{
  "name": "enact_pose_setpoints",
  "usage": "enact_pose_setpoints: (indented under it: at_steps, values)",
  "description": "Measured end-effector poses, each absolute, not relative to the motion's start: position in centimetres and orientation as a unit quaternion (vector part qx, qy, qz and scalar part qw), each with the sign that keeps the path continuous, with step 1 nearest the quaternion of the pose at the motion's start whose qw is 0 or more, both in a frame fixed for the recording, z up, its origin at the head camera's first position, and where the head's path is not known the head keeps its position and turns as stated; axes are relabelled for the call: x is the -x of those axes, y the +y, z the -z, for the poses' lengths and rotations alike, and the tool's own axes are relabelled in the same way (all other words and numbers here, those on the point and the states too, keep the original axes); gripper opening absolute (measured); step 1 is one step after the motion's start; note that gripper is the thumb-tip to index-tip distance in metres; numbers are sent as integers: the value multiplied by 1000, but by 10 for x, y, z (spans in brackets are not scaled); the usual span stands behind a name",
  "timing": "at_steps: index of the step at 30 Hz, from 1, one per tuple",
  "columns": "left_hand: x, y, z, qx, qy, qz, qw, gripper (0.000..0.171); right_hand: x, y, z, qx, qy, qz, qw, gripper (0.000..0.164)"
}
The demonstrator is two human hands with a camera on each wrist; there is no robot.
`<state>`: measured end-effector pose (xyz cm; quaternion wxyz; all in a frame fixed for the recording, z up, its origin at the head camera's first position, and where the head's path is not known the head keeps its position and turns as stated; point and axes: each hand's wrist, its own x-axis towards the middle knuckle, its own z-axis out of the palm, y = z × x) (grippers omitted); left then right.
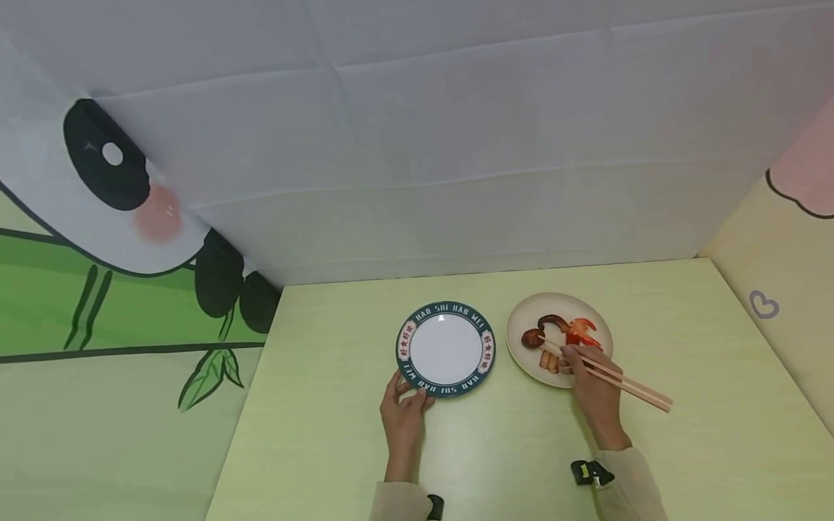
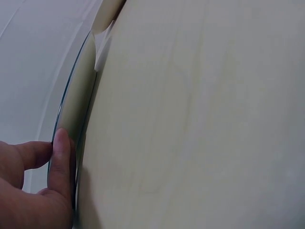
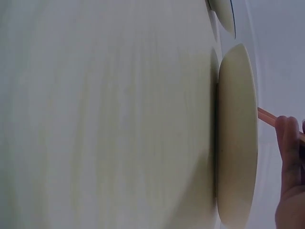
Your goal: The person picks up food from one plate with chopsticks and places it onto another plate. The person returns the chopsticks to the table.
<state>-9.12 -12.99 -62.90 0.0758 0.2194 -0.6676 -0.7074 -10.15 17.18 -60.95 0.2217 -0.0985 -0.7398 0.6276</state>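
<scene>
My left hand pinches the near-left rim of a white plate with a dark green lettered border. In the left wrist view, its thumb and fingers meet at the plate's edge. My right hand holds a pair of wooden chopsticks over a beige plate. The chopstick tips are at a round brown mushroom-like piece. Beside it lie a dark curled tentacle, a red-and-white piece and a browned, ridged piece. The right wrist view shows the beige plate's outer side.
Both plates are on a pale yellow-green table, side by side. A light cloth wall rises behind the table's back edge. Cartoon-printed panels stand at the left and right.
</scene>
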Motion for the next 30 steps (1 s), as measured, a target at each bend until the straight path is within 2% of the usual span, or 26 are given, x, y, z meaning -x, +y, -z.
enact_pose_setpoints:
  at_steps: [14,30]
  values:
    - [93,-131,633,-213,-657,720,73,72,101,169,609,104,-756,-603,232,15]
    - [93,-130,634,-216,-666,710,76,71,95,172,607,101,-665,-696,251,20]
